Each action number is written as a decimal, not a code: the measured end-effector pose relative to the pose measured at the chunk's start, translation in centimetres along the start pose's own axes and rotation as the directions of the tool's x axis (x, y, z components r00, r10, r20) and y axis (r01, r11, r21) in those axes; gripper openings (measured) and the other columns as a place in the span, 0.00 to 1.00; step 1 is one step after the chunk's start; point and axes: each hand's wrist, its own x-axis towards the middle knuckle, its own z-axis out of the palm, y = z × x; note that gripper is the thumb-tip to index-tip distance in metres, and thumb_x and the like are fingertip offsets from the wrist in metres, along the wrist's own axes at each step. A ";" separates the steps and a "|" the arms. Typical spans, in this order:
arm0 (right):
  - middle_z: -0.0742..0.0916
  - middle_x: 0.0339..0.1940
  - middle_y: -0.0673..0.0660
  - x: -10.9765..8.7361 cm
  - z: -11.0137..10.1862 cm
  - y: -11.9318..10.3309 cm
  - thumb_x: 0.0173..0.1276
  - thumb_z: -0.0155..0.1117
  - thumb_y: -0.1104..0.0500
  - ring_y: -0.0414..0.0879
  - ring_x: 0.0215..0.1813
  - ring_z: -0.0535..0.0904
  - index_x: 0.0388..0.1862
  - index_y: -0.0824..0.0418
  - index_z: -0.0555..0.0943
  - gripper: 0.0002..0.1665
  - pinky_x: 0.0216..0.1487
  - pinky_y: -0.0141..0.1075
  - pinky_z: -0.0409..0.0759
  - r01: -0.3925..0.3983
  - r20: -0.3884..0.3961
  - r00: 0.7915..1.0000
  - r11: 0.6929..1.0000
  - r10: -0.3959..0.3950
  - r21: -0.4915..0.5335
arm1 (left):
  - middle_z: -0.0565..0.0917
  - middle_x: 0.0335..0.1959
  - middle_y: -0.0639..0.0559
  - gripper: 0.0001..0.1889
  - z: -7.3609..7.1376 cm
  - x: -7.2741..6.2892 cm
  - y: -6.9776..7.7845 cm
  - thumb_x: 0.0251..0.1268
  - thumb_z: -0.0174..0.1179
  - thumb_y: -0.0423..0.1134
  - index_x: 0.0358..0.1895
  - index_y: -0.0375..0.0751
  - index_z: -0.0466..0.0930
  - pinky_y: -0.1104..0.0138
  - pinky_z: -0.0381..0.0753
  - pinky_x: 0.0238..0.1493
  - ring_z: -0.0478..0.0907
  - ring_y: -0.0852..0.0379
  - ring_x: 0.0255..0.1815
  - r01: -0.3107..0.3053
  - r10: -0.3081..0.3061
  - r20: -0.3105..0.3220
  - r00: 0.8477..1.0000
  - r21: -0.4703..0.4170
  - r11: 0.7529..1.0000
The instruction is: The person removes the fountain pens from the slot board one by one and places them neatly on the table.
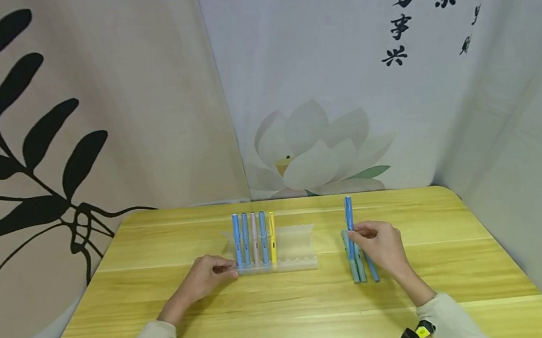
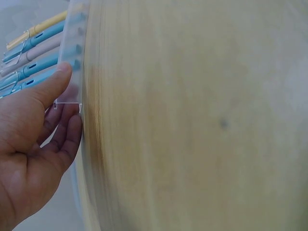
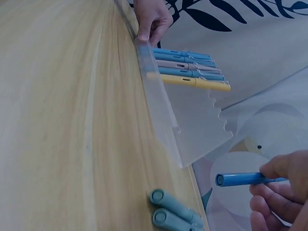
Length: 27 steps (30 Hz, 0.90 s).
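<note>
Your clear plastic pen rack with a notched, scalloped edge point(image 1: 296, 241) stands on the yellow wood-grain bench point(image 1: 274, 332), and five slim capped pens sit side by side in its left part: from the left, a bright blue pen point(image 1: 237, 241), a second blue pen point(image 1: 246, 240), a pale pinkish-grey pen point(image 1: 255, 238), a third blue pen point(image 1: 264, 237) and, innermost, a yellow pen point(image 1: 273, 236). Your left hand point(image 1: 207, 275) pinches the rack's left end, thumb on the clear front strip and the other fingers bent beneath it, just beside the first blue pen. Well apart, to the right of the rack, your right hand point(image 1: 383, 244) pinches a slim blue pen point(image 1: 349, 213) between thumb and fingers; that pen is close to upright in the head view, its upper part rising clear of your fingertips. Just below that hand, two muted green pens point(image 1: 361, 270) lie next to each other on the bench, with one more blue pen point(image 1: 373, 269) to their right, partly hidden by your hand. Behind the bench hangs a pale curtain printed with a white lotus point(image 1: 320, 147).
</note>
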 end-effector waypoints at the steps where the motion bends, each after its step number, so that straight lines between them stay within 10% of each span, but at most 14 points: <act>1: 0.92 0.38 0.56 0.0 -0.2 0.2 0.69 0.73 0.53 0.49 0.41 0.88 0.47 0.60 0.90 0.14 0.36 0.34 0.83 -0.009 0.000 1.000 1.000 0.009 -0.002 | 0.89 0.45 0.47 0.17 0.0 0.0 0.0 0.69 0.68 0.44 0.53 0.35 0.88 0.69 0.82 0.40 0.82 0.60 0.39 0.002 -0.002 0.000 1.000 0.000 1.000; 27: 0.92 0.42 0.59 -1.3 -3.5 4.4 0.69 0.71 0.52 0.55 0.47 0.88 0.46 0.62 0.91 0.16 0.47 0.49 0.84 -0.107 0.034 0.993 0.982 0.114 -0.156 | 0.90 0.46 0.45 0.15 0.0 0.0 0.0 0.68 0.69 0.42 0.51 0.35 0.88 0.68 0.83 0.41 0.83 0.58 0.41 0.002 -0.002 -0.013 1.000 0.012 1.000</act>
